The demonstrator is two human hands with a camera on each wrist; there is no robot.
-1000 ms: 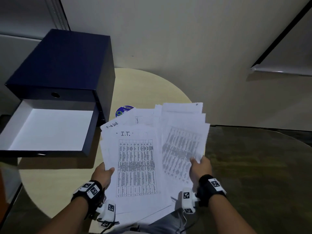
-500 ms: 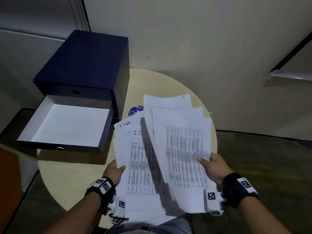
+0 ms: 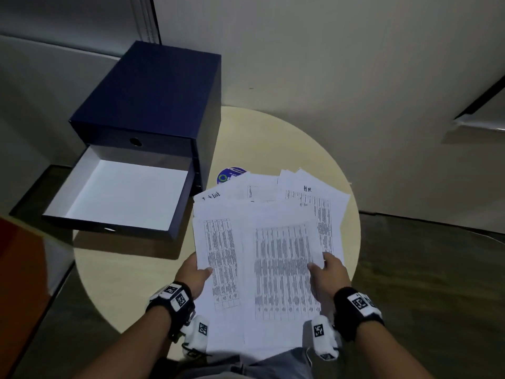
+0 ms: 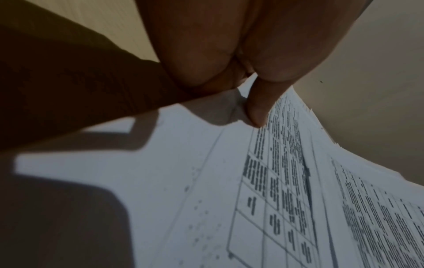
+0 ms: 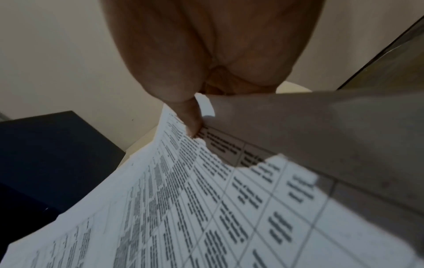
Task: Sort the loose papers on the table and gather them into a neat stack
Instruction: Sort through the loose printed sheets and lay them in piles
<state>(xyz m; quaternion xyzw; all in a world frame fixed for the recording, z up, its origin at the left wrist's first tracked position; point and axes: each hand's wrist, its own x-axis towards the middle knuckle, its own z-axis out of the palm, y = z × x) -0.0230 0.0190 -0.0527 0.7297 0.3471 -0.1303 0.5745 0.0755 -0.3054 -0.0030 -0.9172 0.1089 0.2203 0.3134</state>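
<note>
A fanned bundle of white printed papers (image 3: 273, 255) with tables is held above the near part of the round beige table (image 3: 273, 138). My left hand (image 3: 194, 272) grips the bundle's left edge, thumb on top (image 4: 257, 108). My right hand (image 3: 326, 272) pinches the upper sheets (image 5: 206, 199) at the right edge, thumb on the print (image 5: 192, 121). Sheets marked "H.R." (image 3: 307, 189) and "Task List" (image 3: 211, 196) stick out at the far end. The fingers under the paper are hidden.
A dark blue drawer box (image 3: 153, 105) stands at the table's back left, its lower drawer (image 3: 120, 190) pulled out with a white inside. A blue round sticker (image 3: 231, 175) shows beside it. A wall runs behind the table; dark floor lies to the right.
The right hand's sheets, raised and tilted half a second ago, now lie flat on the left hand's sheets, covering the "I.T." page. An "H.R." sheet now shows at the far right.
</note>
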